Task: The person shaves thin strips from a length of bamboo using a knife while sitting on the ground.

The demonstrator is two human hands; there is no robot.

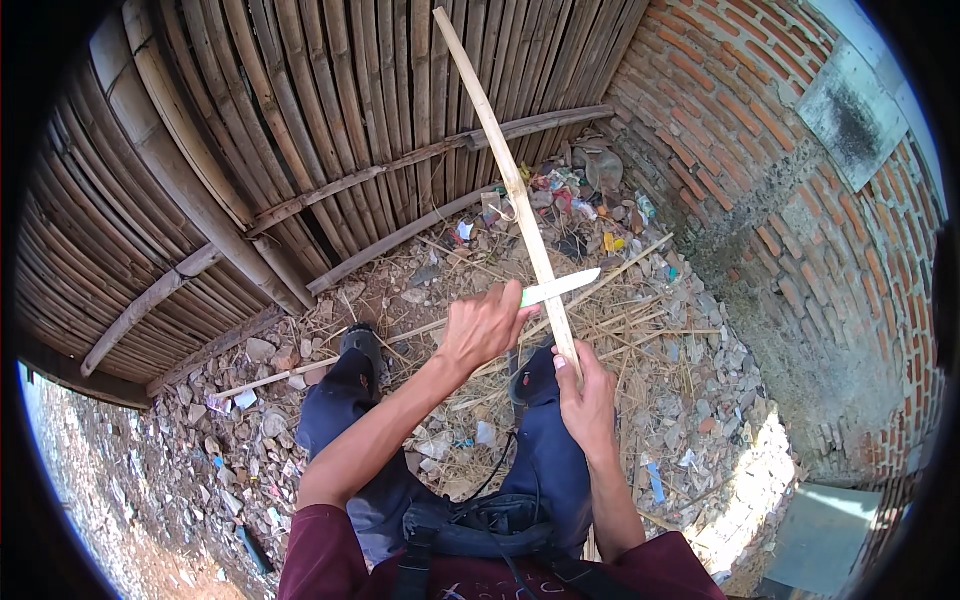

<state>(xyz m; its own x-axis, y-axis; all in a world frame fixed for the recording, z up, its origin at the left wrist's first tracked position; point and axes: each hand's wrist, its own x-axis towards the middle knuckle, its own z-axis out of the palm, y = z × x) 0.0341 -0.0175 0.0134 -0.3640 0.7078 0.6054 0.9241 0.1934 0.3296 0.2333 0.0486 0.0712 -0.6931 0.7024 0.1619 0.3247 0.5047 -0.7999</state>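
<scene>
My left hand (485,325) is closed round the green handle of a knife (562,288), most of the handle hidden by the fingers. Its pale blade points right and lies across a long bamboo strip (497,140). That strip is light yellow with a darker node near its middle, and it slants from my lap up toward the bamboo wall. Gripping the strip's lower end is my right hand (587,390), the thumb along its face. The blade meets the strip a little above the right hand.
A wall of upright bamboo slats (330,130) stands ahead and left; a brick wall (820,220) rises on the right. Stones, litter and thin bamboo shavings (640,330) cover the ground round my feet. A grey panel (825,540) is at lower right.
</scene>
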